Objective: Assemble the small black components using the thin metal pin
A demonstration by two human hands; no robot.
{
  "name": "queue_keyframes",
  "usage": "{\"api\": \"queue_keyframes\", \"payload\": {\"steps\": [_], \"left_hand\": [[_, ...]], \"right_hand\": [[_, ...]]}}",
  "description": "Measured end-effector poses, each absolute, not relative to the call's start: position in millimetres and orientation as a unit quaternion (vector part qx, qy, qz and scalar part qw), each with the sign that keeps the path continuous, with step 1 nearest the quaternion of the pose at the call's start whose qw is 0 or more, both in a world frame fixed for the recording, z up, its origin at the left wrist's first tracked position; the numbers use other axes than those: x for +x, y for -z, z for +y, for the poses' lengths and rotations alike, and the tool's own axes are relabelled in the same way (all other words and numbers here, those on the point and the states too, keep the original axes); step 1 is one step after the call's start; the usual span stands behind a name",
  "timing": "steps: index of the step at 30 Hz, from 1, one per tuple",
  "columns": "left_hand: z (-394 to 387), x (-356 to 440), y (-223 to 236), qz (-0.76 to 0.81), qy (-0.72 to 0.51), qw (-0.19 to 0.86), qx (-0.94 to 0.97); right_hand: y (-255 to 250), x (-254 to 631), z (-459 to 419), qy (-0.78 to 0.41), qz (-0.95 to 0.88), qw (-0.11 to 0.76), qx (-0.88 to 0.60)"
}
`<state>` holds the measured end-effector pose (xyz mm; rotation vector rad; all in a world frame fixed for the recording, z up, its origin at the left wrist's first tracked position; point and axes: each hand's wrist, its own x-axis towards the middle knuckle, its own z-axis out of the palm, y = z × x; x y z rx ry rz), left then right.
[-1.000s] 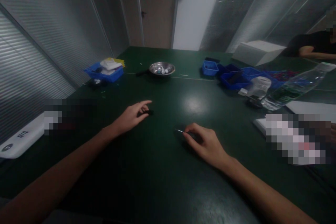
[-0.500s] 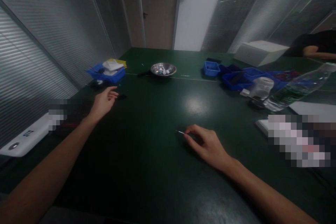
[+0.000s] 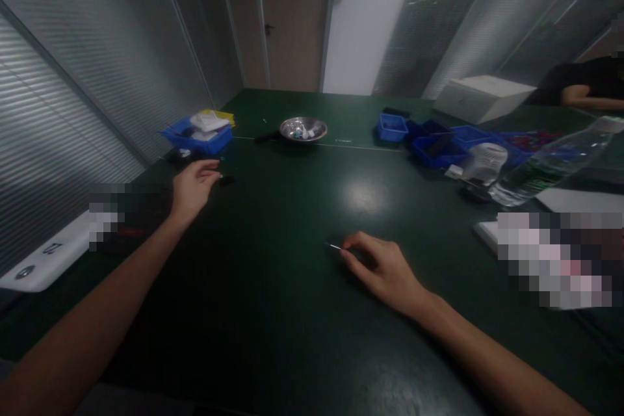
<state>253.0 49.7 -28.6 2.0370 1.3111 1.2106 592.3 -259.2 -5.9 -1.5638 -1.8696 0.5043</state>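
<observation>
The bare left forearm [image 3: 112, 292] is stretched forward and slightly inward from the lower left corner, with the wrist held nearly straight and the left hand [image 3: 195, 187] turned so that its back is shown, thumb and fingers brought close at the tips, though whether they meet cannot be made out. The bare right forearm [image 3: 482, 341] is angled in from the lower right, and the right hand [image 3: 385, 266] is set in a pinch, index finger arched over an outstretched thumb. The hands are held well apart, the left extended farther forward.
</observation>
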Motion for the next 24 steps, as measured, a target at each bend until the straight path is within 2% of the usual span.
{"api": "queue_keyframes", "payload": {"steps": [7,12,24], "left_hand": [[45,266,28,0.452,-0.416,0.193,0.765],[45,265,28,0.473,-0.398,0.218,0.755],[51,266,33,0.479,-0.432,0.245,0.724]], "right_hand": [[4,592,-259,-0.193,-0.713,0.317,-0.595],[6,591,-259,-0.185,-0.713,0.313,-0.599],[8,592,-258,-0.185,-0.714,0.313,-0.598]]}}
